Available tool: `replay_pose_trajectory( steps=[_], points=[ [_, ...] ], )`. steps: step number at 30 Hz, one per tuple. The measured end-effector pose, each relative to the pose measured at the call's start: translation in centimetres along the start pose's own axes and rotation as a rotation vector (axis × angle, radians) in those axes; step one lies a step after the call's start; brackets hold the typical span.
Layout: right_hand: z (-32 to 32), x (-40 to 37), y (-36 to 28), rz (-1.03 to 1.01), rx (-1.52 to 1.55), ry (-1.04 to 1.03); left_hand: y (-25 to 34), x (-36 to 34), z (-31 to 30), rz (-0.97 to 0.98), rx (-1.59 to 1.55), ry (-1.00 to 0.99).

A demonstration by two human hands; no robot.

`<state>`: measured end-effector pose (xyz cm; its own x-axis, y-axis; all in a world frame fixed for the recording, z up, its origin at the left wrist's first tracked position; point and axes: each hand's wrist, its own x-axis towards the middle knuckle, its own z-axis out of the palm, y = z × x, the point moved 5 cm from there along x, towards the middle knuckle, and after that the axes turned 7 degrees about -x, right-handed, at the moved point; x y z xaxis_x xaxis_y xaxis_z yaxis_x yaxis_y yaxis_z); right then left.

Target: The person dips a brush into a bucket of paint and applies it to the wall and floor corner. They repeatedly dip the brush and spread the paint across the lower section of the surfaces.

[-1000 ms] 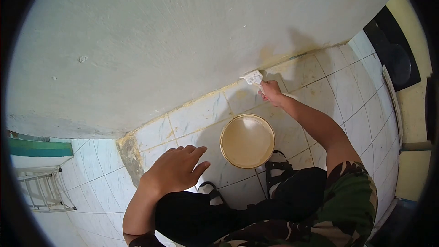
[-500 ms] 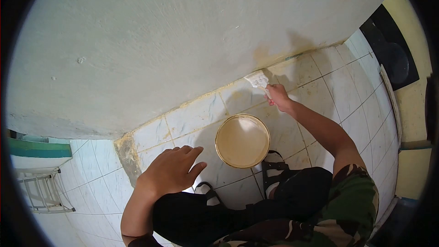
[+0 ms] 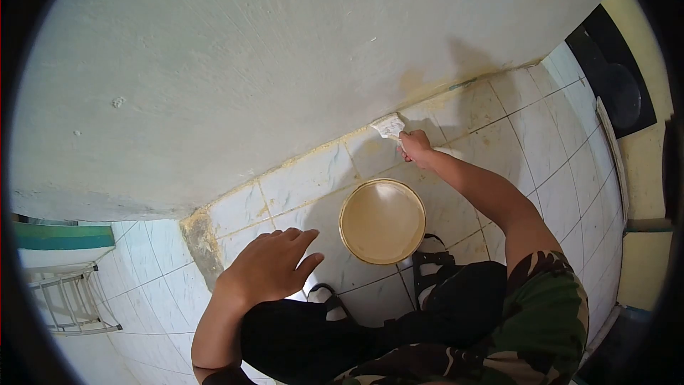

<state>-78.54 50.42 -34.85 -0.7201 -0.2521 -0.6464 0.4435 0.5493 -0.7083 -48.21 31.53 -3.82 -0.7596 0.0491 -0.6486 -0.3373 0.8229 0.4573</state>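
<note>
A wide paintbrush [image 3: 388, 125], its bristles coated white, is held by the handle in my right hand [image 3: 415, 147]. The bristle end meets the bottom edge of the pale wall [image 3: 214, 71], where it joins the tiled floor [image 3: 306, 175]. Between my feet and the wall stands a round bucket [image 3: 382, 221] with cream-coloured paint inside. My left hand [image 3: 274, 265] hovers over my knee, left of the bucket, with nothing in it; its thumb is apart from the loosely bent fingers.
Yellowish stains run along the wall's foot. A metal ladder-like frame [image 3: 75, 303] lies at the far left, below a green-edged ledge [image 3: 60, 235]. To the right, a black panel [image 3: 613, 75] hangs on a yellow wall [image 3: 645, 171]. My sandalled feet flank the bucket.
My right hand has moved the brush a short way left along the wall's bottom edge. My left hand keeps its pose, and the view has shifted slightly.
</note>
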Motion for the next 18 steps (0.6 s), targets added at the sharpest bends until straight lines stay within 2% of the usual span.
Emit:
replay_pose_trajectory(
  steps=[5,8,13,18],
  points=[
    [0.7,0.3,-0.4,0.014,0.008,-0.010,0.0,-0.1,-0.1,0.023,-0.002,0.015],
    [0.5,0.1,-1.0,-0.025,0.020,0.003,0.3,-0.3,-0.2,-0.052,-0.004,-0.033],
    [-1.1,-3.1,-2.8,-0.099,0.217,-0.014,0.3,-0.7,-0.2,-0.049,-0.002,-0.030],
    [-2.7,-3.6,-1.1,-0.105,0.101,0.019,0.1,-0.9,-0.4,-0.071,-0.005,-0.027]
  ],
)
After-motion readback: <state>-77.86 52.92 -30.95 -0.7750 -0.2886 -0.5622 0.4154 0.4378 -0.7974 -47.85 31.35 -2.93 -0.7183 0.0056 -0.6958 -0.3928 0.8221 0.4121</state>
